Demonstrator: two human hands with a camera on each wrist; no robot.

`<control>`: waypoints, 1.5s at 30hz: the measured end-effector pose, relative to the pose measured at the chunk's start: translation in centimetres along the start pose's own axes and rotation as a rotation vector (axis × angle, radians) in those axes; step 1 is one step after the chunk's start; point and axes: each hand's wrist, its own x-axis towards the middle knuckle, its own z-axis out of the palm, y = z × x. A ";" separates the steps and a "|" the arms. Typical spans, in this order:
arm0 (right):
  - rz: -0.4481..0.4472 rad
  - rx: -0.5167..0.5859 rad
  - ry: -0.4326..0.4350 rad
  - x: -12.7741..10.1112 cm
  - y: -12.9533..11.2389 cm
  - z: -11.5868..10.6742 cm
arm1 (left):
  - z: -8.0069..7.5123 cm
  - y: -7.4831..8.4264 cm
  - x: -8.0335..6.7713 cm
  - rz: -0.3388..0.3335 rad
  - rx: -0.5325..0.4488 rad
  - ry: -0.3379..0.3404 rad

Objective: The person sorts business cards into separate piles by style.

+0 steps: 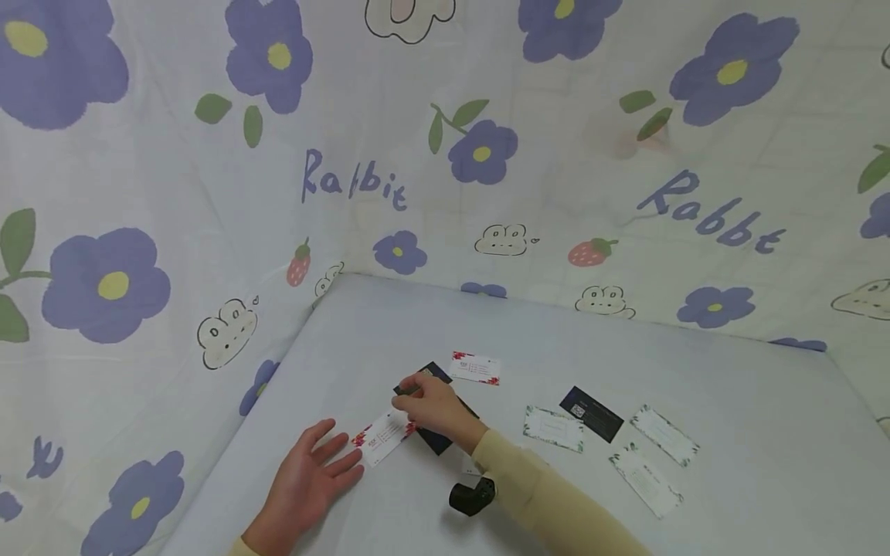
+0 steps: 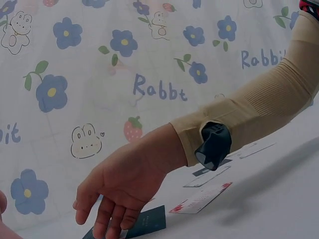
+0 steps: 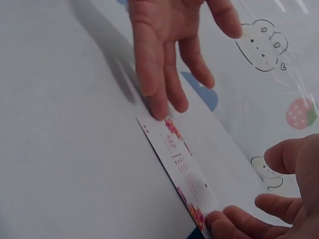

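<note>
A white business card with red flower corners (image 1: 381, 439) lies on the table between my two hands. My left hand (image 1: 306, 485) is at its near left end, palm turned inward and fingers extended. In the right wrist view, the left fingertips come close to or touch the end of that card (image 3: 175, 167). My right hand (image 1: 434, 407) hovers over dark cards (image 1: 436, 442), fingers bent and the thumb apart from them. Its lower fingers (image 3: 227, 226) are at the card's other end; whether they touch it I cannot tell. Nothing is visibly gripped in either hand.
Another red-cornered white card (image 1: 476, 368) lies farther back. To the right are a dark card with a code square (image 1: 592, 415) and white leaf-bordered cards (image 1: 554, 429). A black wrist device (image 1: 471, 496) sits on the right sleeve. A flowered curtain (image 1: 445, 154) borders the table.
</note>
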 end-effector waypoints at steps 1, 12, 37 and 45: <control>0.007 0.008 -0.001 0.0 0.0 0.0 | 0.1 0.0 0.0 -0.001 -0.008 0.001; 0.067 0.167 -0.043 0.0 0.0 -0.3 | 0.2 -0.3 -0.2 0.001 -0.044 0.017; -0.004 0.227 0.049 -3.2 0.8 -0.6 | 0.7 -0.7 0.6 -0.003 -0.020 0.091; -0.020 0.315 0.081 -5.0 1.4 -2.5 | 2.7 -0.2 1.7 0.026 0.111 0.035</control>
